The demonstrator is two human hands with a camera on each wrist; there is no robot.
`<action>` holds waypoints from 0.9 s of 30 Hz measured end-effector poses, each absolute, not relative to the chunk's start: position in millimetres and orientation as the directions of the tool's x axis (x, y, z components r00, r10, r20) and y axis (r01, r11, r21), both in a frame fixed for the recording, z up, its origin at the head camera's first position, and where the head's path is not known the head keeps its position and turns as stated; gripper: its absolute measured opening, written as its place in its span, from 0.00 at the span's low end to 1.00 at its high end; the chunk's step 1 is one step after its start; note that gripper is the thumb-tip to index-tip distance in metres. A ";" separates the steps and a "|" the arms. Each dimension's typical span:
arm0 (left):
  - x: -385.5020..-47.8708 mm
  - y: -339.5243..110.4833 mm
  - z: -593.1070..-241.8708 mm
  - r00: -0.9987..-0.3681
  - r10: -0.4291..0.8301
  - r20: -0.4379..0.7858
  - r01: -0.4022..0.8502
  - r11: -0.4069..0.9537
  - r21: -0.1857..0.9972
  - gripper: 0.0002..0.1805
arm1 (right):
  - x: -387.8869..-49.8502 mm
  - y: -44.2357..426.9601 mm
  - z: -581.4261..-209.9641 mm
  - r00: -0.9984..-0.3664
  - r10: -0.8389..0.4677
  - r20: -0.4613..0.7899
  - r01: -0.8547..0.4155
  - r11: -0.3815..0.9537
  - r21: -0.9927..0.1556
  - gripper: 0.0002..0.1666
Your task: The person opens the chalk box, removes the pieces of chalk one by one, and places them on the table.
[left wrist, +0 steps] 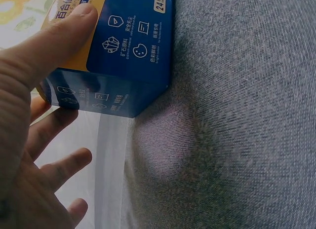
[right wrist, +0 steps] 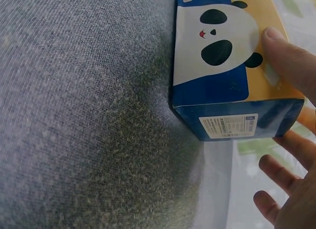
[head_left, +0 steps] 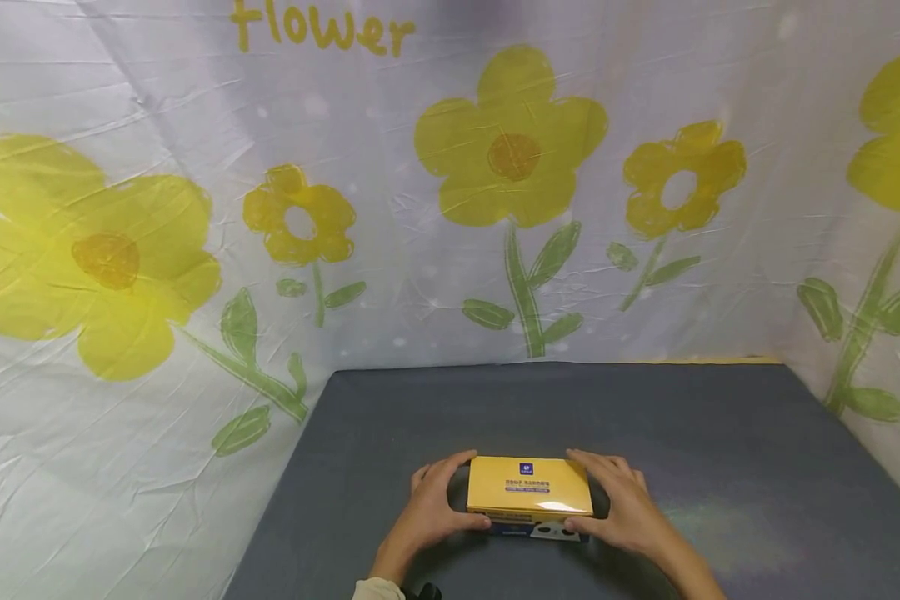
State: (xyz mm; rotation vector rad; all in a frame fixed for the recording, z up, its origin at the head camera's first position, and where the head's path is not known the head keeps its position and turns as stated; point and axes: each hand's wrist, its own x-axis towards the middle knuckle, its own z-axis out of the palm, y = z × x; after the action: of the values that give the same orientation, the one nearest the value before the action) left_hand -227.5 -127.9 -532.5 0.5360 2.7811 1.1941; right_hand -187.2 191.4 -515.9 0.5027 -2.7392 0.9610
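Observation:
A yellow and blue chalk box point(head_left: 528, 485) stands on the dark table, its lid closed and yellow side up. My left hand point(head_left: 433, 504) holds its left end, thumb on the front face and a fingertip at the far top corner. At the right end my right hand point(head_left: 621, 504) grips it in the same manner. In the left wrist view, the chalk box point(left wrist: 131, 46) shows white icons and "24"; the other fingers spread away from it. A panda face and a white barcode label mark the chalk box point(right wrist: 217, 86) in the right wrist view.
Dark grey cloth covers the table point(head_left: 555, 408). Behind it hangs a white curtain point(head_left: 390, 275) with yellow flowers, which also runs along the left and right sides. A small black object point(head_left: 426, 592) shows beside the left sleeve point(head_left: 377, 590).

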 end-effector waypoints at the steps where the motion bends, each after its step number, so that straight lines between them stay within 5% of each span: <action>1: -227.6 -128.0 -532.5 -0.938 0.338 0.076 0.288 0.640 0.712 0.55 | -187.1 191.0 -515.8 -0.924 -0.250 0.288 -0.375 0.732 -0.569 0.56; 27: -230.5 -129.1 -537.2 -0.953 0.298 0.045 0.231 0.626 0.745 0.59 | -190.3 182.8 -519.7 -0.885 -0.267 0.381 -0.445 0.722 -0.530 0.51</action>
State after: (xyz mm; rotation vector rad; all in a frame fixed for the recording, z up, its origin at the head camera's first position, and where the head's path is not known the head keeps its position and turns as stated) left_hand -230.5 -129.1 -537.2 0.4497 2.7582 1.2448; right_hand -190.3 182.8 -519.7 0.5607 -2.6498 0.9197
